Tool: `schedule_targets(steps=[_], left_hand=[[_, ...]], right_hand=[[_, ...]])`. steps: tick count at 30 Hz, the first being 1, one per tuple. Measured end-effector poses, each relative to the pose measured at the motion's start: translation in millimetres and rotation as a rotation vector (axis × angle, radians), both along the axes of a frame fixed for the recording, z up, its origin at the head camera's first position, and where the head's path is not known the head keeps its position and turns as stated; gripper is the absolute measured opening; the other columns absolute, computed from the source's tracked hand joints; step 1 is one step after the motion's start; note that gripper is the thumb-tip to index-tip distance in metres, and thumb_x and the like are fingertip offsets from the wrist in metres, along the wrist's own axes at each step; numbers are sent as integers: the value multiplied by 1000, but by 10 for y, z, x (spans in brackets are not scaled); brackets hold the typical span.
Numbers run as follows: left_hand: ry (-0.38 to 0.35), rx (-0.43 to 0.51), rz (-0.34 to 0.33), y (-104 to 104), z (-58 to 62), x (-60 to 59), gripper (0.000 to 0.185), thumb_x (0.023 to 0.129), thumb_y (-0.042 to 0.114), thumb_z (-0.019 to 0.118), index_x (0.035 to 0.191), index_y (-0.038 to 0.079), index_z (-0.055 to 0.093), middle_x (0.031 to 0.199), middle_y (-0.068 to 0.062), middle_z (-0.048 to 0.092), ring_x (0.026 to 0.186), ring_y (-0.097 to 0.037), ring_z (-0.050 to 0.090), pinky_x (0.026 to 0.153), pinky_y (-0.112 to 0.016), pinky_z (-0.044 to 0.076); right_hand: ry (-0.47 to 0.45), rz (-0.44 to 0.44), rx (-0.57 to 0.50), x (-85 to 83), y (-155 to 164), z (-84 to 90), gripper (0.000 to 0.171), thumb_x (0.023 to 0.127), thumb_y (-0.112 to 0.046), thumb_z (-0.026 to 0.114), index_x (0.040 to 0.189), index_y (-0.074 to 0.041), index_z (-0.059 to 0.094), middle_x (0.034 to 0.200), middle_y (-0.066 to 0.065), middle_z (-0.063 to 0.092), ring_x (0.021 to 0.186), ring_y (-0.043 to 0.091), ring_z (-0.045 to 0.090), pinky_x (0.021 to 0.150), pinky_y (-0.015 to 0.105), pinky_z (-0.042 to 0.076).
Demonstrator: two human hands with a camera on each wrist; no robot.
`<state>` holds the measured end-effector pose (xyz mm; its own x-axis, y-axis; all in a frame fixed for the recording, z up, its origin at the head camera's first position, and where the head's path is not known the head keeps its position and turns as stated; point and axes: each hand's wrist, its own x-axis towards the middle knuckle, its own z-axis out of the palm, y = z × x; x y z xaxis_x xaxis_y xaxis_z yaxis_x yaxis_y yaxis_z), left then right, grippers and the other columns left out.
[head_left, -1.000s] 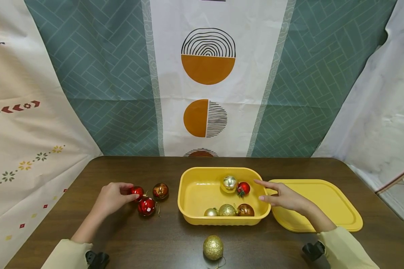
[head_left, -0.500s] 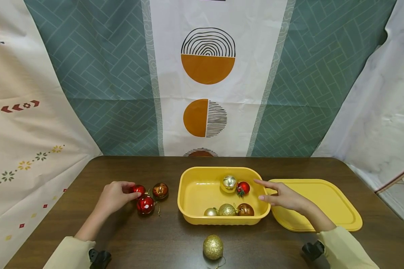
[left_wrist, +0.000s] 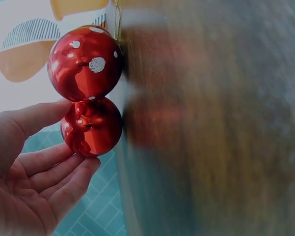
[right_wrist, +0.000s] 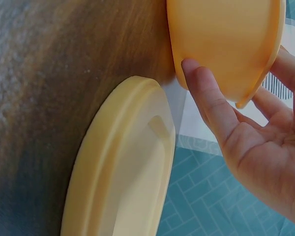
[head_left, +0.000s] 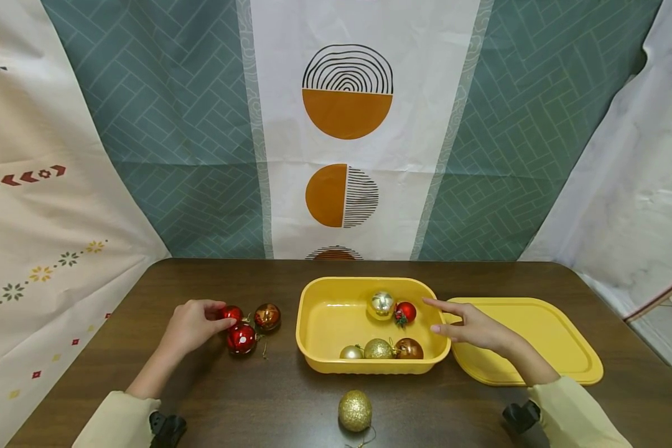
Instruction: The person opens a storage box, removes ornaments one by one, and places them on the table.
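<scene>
In the head view my left hand [head_left: 187, 326] is at a cluster of Christmas baubles on the left. It holds a plain red bauble [left_wrist: 96, 130] between thumb and fingers, low over the table or on it. A red bauble with white dots [left_wrist: 88, 66] sits close against it, and a shiny brown bauble [head_left: 267, 317] lies just beyond. My right hand [head_left: 481, 328] is at the right end of a yellow box [head_left: 327, 323], fingers extended by its rim and outer wall. Inside the box are several baubles, among them a shiny gold one [head_left: 381, 303] and a small red one [head_left: 406, 313].
A yellow lid [head_left: 537, 336] lies flat on the brown table [head_left: 269, 398], right of the box and under the right forearm. One glittery gold bauble [head_left: 355, 410] with a string rests in front of the box. A patterned curtain [head_left: 201, 155] hangs behind the table.
My left hand has shifted slightly rightward and away from me with the plain red bauble, and the dotted one has shifted slightly left. The right hand stays in place.
</scene>
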<state>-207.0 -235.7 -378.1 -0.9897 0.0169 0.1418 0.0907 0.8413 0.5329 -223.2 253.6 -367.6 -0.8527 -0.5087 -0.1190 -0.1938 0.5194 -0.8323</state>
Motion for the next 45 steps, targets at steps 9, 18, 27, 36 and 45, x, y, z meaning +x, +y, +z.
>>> schedule_targets(steps=[9, 18, 27, 36, 45], left_hand=[[56, -3, 1, 5, 82, 33, 42, 76, 23, 72, 103, -7, 64, 97, -23, 65, 87, -35, 61, 74, -45, 50], [138, 99, -38, 261, 316, 129, 42, 77, 21, 73, 108, -6, 63, 103, -22, 64, 90, -33, 64, 74, -42, 51], [128, 222, -153, 835, 401, 135, 41, 74, 17, 75, 109, -2, 64, 105, -16, 65, 91, -29, 64, 77, -39, 52], [96, 343, -309, 1438, 319, 90, 36, 73, 14, 76, 104, -1, 67, 103, -12, 67, 94, -25, 63, 79, -34, 52], [8, 262, -475, 1875, 174, 87, 40, 78, 24, 72, 110, 1, 64, 107, -12, 65, 96, -24, 61, 80, -34, 50]], right_hand=[[-4, -7, 3, 1, -1, -1, 63, 88, -25, 60, 140, -1, 32, 138, 34, 28, 106, 31, 52, 79, 39, 51], [-14, -14, -4, 6, 2, -7, 63, 88, -25, 60, 140, -1, 32, 138, 33, 28, 107, 30, 52, 80, 39, 51], [-3, -14, 14, -6, 12, -21, 64, 88, -26, 60, 140, 0, 33, 139, 32, 28, 91, 21, 55, 75, 32, 50], [7, -3, 14, -10, 16, -33, 64, 88, -26, 60, 139, 1, 32, 138, 34, 28, 97, 25, 54, 75, 33, 50], [-2, -22, 25, -12, 11, -36, 63, 88, -27, 60, 140, -2, 34, 138, 33, 29, 106, 32, 51, 79, 39, 51]])
